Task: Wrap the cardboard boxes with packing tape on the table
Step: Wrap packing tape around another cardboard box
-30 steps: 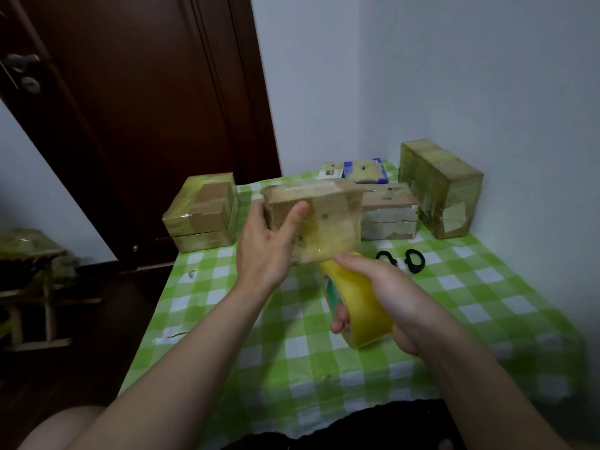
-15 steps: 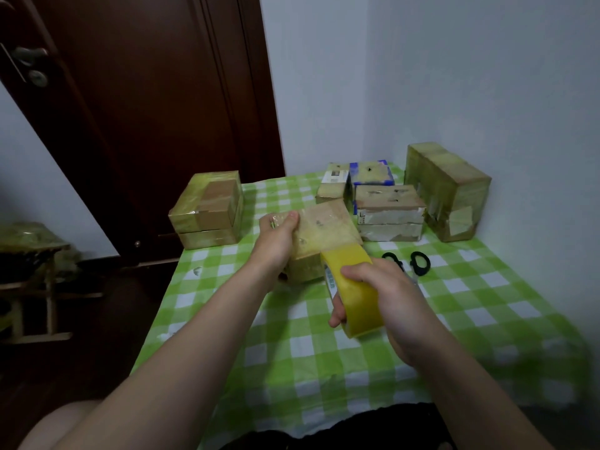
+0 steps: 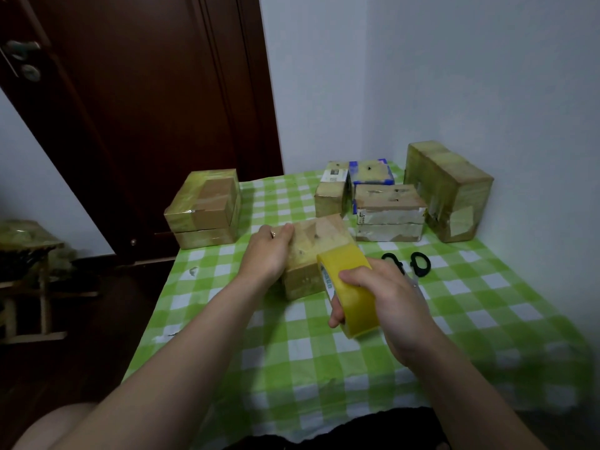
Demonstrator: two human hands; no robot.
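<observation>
Black scissors [image 3: 402, 266], dark door [image 3: 146, 108], wooden stool [image 3: 29, 248]

Showing unreadable blue print on the packing tape roll [image 3: 355, 306]. Carrying an illegible white label [image 3: 334, 173] on the small cardboard box [image 3: 331, 198].

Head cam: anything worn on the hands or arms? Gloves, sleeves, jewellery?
No gloves, sleeves or watch in view: left hand, right hand and both forearms are bare. The only thing worn looks like a thin ring on a left finger.

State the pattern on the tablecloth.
Green and white checks on the tablecloth; the head view, the only one, shows it.
</observation>
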